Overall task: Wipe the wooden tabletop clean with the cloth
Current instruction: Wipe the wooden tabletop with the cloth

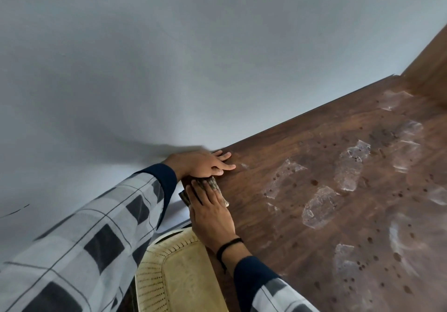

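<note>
Dark patterned cloth (214,184) at the corner of the wooden tabletop (266,159), right hand (210,212) pressing it flat with straight fingers, left hand (200,164) just beside it, open and resting on the tabletop's edge, clear filmy patches (319,205) and dark spots (314,182) farther along the tabletop, cream perforated chair (179,275) against its side

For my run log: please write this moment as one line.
left hand flat on table corner | right hand presses cloth beside it | spots, tape marks across table
</note>
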